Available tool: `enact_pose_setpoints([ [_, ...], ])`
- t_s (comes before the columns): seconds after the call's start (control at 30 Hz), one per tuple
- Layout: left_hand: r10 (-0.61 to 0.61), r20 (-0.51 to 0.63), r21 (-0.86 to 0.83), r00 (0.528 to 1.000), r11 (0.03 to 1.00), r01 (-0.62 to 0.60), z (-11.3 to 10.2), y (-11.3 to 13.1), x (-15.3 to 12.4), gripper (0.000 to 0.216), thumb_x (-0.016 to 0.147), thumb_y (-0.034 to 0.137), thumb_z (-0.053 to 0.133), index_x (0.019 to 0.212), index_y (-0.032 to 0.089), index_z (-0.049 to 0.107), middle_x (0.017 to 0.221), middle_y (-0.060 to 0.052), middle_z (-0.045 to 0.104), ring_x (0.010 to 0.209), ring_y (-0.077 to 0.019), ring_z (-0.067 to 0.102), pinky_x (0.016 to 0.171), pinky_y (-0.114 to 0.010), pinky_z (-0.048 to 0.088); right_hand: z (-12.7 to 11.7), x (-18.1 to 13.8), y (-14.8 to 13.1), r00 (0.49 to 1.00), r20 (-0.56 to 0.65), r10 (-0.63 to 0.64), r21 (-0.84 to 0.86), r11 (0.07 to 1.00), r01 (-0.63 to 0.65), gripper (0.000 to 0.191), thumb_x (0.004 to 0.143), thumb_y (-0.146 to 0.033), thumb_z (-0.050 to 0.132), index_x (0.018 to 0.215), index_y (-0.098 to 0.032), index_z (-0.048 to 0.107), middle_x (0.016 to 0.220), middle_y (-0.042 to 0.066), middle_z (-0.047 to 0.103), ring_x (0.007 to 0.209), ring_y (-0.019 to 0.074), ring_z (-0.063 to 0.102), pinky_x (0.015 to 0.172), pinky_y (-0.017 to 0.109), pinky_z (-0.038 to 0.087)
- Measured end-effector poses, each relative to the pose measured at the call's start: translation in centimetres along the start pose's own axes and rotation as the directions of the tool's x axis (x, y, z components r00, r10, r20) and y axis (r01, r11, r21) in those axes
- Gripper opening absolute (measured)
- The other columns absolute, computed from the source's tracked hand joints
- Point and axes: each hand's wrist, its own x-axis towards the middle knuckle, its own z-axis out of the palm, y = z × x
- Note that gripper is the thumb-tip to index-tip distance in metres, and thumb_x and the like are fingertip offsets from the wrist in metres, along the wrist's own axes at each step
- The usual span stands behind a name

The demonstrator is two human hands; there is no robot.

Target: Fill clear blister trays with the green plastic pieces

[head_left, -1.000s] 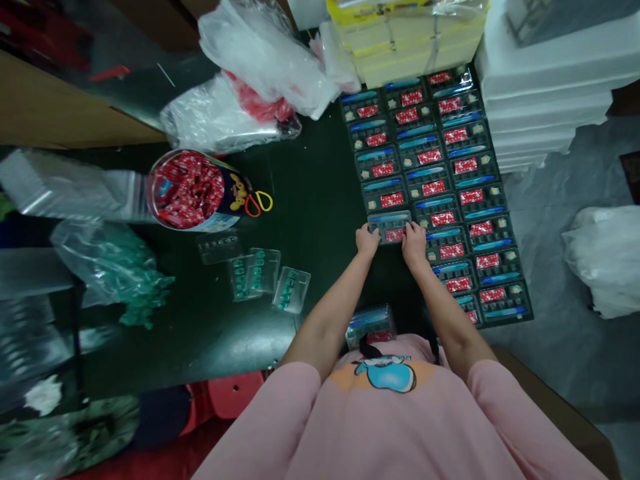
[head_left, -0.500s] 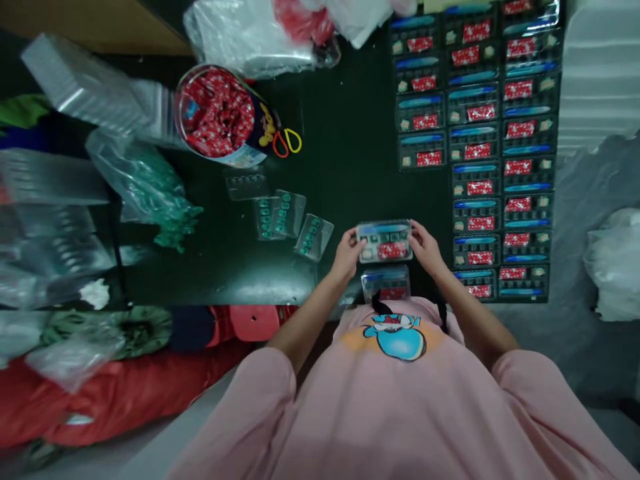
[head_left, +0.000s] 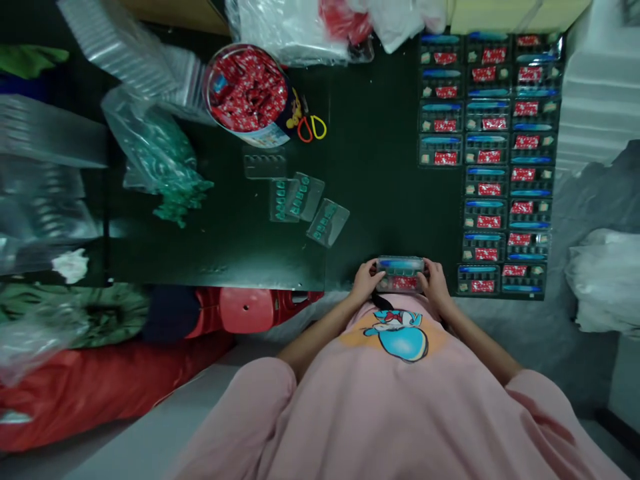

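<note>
A clear plastic blister tray [head_left: 400, 265] lies at the table's front edge, close against my body. Inside it are a blue pen along the far side and a red-and-white packet [head_left: 404, 283] on the near side. My left hand [head_left: 367, 280] grips its left end, thumb on top. At the right end, my right hand [head_left: 434, 283] is closed on it the same way. Whether another tray lies under this one is hidden. Left of my hands are several small clear trays with green pieces [head_left: 328, 223].
Rows of filled trays [head_left: 487, 157] cover the table's right side. A tub of red packets [head_left: 247, 90] stands at the back left, beside scissors [head_left: 311, 128]. A bag of green pieces [head_left: 165, 160] and stacked clear trays [head_left: 120, 50] lie farther left. Below is a red stool [head_left: 247, 310].
Both hands have brought the tray toward my body, to the table edge where another filled tray lay. That other tray no longer shows separately. The camera view has shifted too.
</note>
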Motion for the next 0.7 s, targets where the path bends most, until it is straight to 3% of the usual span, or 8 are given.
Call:
enact_pose_setpoints([
  [0.13, 0.025, -0.077, 0.058, 0.997, 0.998, -0.02, -2.0, -0.3, 1.3, 0.055, 0.075, 0.032, 0.072, 0.126, 0.015, 0.059, 0.102, -0.009, 0.059, 0.082, -0.0177, 0.059, 0.08, -0.034, 0.051, -0.4, 0.6, 0.6, 1.0, -0.023, -0.009, -0.028, 1.0, 0.008, 0.051, 0.085, -0.038, 0.054, 0.13, -0.016, 0.054, 0.114, 0.015, 0.053, 0.092, 0.0238, 0.059, 0.086, 0.046, 0.054],
  [0.23, 0.212, -0.272, 0.219, 0.939, 0.964, -0.154, -5.7, -0.5, 3.6, 0.051, 0.079, 0.03, 0.068, 0.128, 0.017, 0.056, 0.117, -0.013, 0.056, 0.105, -0.024, 0.056, 0.097, -0.04, 0.046, -1.3, 1.6, 0.1, 0.996, -0.084, -0.04, -0.01, 0.999, 0.039, 0.053, 0.086, -0.043, 0.053, 0.132, -0.017, 0.053, 0.12, 0.017, 0.052, 0.1, 0.0256, 0.057, 0.082, 0.044, 0.056],
  [0.3, 0.332, -0.292, 0.375, 0.897, 0.902, -0.212, -8.1, -0.6, 5.5, 0.044, 0.079, 0.021, 0.066, 0.122, 0.015, 0.059, 0.124, -0.016, 0.053, 0.119, -0.0291, 0.049, 0.107, -0.045, 0.036, -2.0, 2.5, -0.8, 0.99, -0.121, -0.076, -0.007, 0.997, 0.076, 0.05, 0.087, -0.042, 0.052, 0.132, -0.018, 0.053, 0.122, 0.017, 0.052, 0.103, 0.0256, 0.056, 0.082, 0.044, 0.056],
  [0.33, 0.346, -0.266, 0.429, 0.9, 0.879, -0.211, -9.1, -0.7, 6.4, 0.041, 0.078, 0.016, 0.063, 0.119, 0.014, 0.06, 0.123, -0.018, 0.053, 0.12, -0.0306, 0.048, 0.108, -0.046, 0.034, -2.2, 3.0, -1.4, 0.986, -0.13, -0.099, -0.009, 0.995, 0.099, 0.048, 0.088, -0.041, 0.052, 0.131, -0.019, 0.055, 0.122, 0.016, 0.052, 0.104, 0.0257, 0.056, 0.082, 0.044, 0.055],
  [0.5, 0.192, -0.185, 0.455, 0.964, 0.886, -0.089, -10.5, -0.2, 9.6, 0.034, 0.071, -0.002, 0.049, 0.098, 0.014, 0.064, 0.099, -0.016, 0.061, 0.104, -0.0293, 0.057, 0.099, -0.041, 0.04, -1.7, 5.5, -5.0, 0.981, -0.105, -0.165, 0.078, 0.982, 0.173, 0.037, 0.087, -0.037, 0.052, 0.12, -0.021, 0.062, 0.118, 0.014, 0.056, 0.105, 0.0252, 0.057, 0.086, 0.044, 0.054],
  [0.6, 0.169, -0.232, 0.391, 0.958, 0.918, -0.067, -9.8, 1.7, 10.2, 0.034, 0.07, -0.003, 0.05, 0.094, 0.016, 0.064, 0.088, -0.011, 0.062, 0.092, -0.0259, 0.06, 0.092, -0.037, 0.043, 0.5, 7.4, -6.7, 0.999, -0.017, -0.038, 0.331, 0.943, 0.042, 0.037, 0.085, -0.04, 0.056, 0.117, -0.022, 0.06, 0.113, 0.011, 0.06, 0.103, 0.0226, 0.059, 0.091, 0.043, 0.052],
  [0.63, 0.159, -0.255, 0.338, 0.954, 0.939, -0.066, -9.4, 2.7, 10.2, 0.033, 0.07, -0.002, 0.051, 0.093, 0.017, 0.064, 0.083, -0.009, 0.061, 0.086, -0.0241, 0.06, 0.09, -0.036, 0.044, 1.6, 8.0, -7.3, 0.998, 0.039, 0.041, 0.451, 0.891, -0.054, 0.038, 0.084, -0.041, 0.058, 0.118, -0.023, 0.058, 0.112, 0.009, 0.061, 0.103, 0.0213, 0.06, 0.092, 0.043, 0.052],
  [0.7, 0.147, -0.294, 0.189, 0.944, 0.978, -0.093, -8.4, 4.8, 10.1, 0.03, 0.07, 0.001, 0.054, 0.092, 0.018, 0.064, 0.076, -0.004, 0.06, 0.077, -0.0202, 0.058, 0.085, -0.034, 0.045, 3.8, 9.5, -8.3, 0.952, 0.202, 0.229, 0.656, 0.69, -0.305, 0.039, 0.084, -0.044, 0.061, 0.118, -0.026, 0.053, 0.112, 0.007, 0.06, 0.1, 0.0184, 0.062, 0.089, 0.041, 0.054],
])
